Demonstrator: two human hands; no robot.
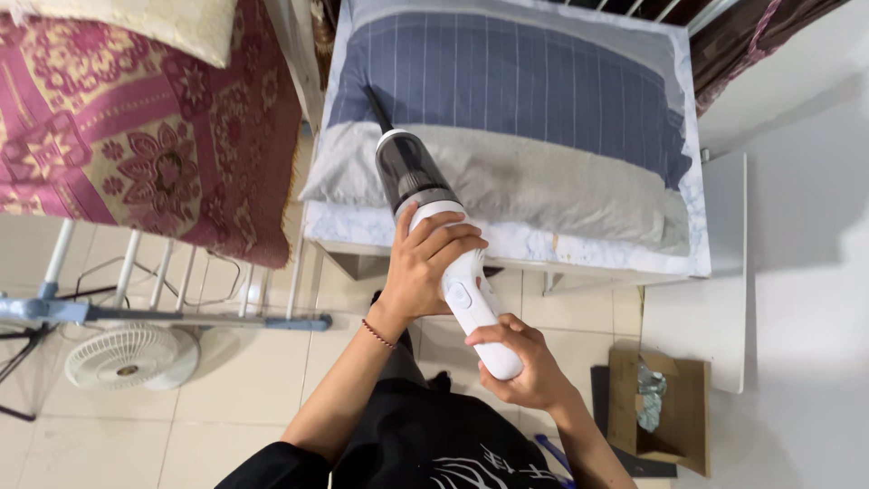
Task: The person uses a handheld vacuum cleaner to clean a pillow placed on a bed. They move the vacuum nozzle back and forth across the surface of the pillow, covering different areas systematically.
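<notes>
Both hands hold a white handheld vacuum [444, 244]: left hand [424, 267] grips the body, right hand [525, 362] the handle at 5 o'clock; nozzle points at a grey pillow [543, 177] at 12.

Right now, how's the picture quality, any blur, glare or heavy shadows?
Head view: evenly lit and mostly sharp; the handheld vacuum, left hand and right hand show crisp edges. The white wall at right is bright, nearly washed out. A soft shadow lies under the bed. Wide-angle bending shows near the edges.
</notes>
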